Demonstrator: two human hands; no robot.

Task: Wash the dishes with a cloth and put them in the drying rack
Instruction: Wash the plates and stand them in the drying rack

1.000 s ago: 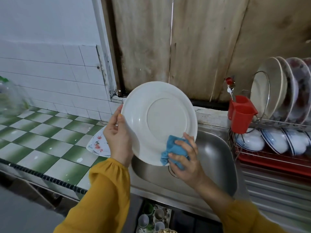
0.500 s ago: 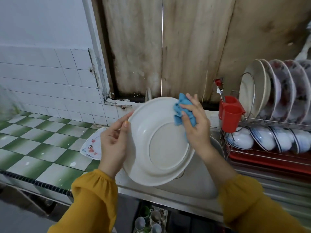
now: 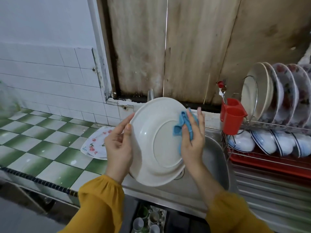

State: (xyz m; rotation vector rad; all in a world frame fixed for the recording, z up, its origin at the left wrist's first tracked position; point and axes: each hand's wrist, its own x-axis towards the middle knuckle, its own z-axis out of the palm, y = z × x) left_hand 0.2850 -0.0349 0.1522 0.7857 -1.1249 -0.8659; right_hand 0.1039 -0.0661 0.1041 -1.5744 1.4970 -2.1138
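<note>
Plate [image 3: 159,148] held upright above sink [image 3: 214,158], underside facing camera. Left hand [image 3: 117,145] grips plate's left rim, thumb on underside. Right hand [image 3: 191,142] pinches blue cloth [image 3: 180,127] with thumb, presses it on plate's right side. Drying rack [image 3: 262,165] at right, plates standing above, bowls below. Red cup [image 3: 233,118] on rack's left end. Flowered plate [image 3: 96,145] on tiled counter [image 3: 50,148], left.

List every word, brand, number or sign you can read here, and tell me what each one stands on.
None: no word, number or brand can be read.
white plate, held by the left hand, the blue cloth pressed on it by the right hand: underside bare, no mark.
red cutlery holder: no label.
floral plate on the counter: flowers only.
cups below the sink: too blurred to tell.
</note>
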